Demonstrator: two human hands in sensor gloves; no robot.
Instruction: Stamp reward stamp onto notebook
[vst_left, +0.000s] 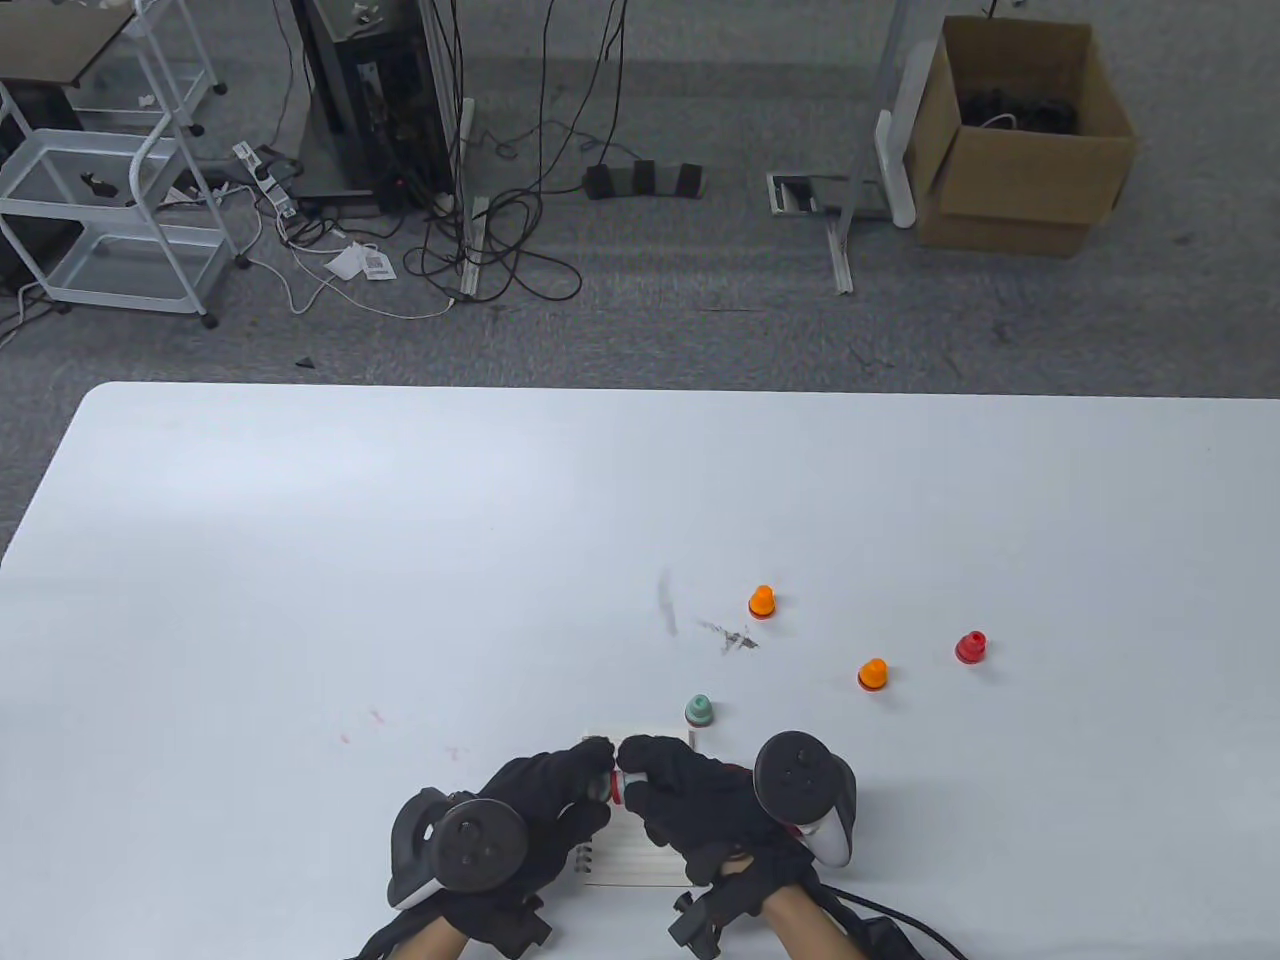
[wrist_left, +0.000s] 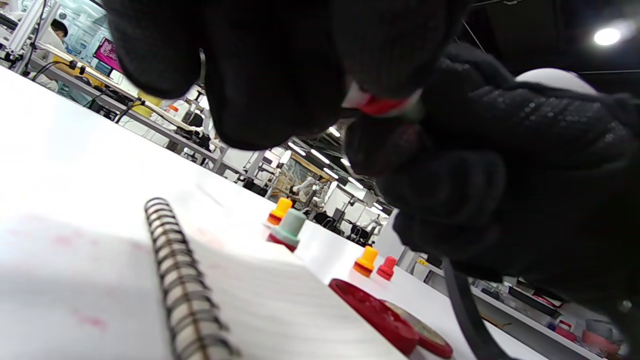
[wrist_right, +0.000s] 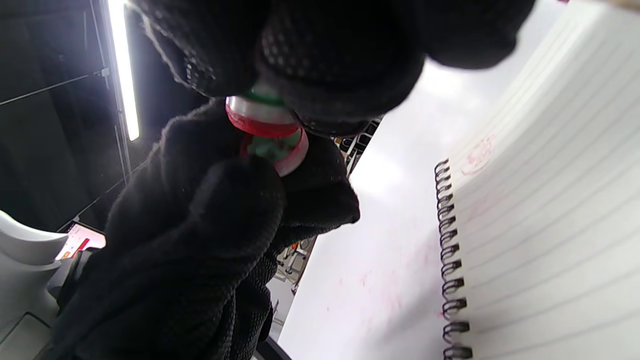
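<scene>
Gripping one small stamp (vst_left: 612, 782) between them, the left hand (vst_left: 540, 795) and right hand (vst_left: 680, 790) curl tightly on its ends above the notebook (vst_left: 640, 860), seemingly uncapping it; next, press it onto the page below.

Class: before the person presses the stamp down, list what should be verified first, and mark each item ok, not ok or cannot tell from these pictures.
1. Stamp in hand: ok; the left hand and the right hand both grip it above the notebook.
2. Cap off, printing face exposed: cannot tell; the two parts seem to be separating, fingers hide the rest.
3. Notebook open on a lined page: ok.
4. Free page space: ok; one faint red mark near the spiral, the rest bare.
5. Notebook held flat: not ok; neither hand rests on it.
6. Red disc beside the page: clear of it, ok.
</scene>
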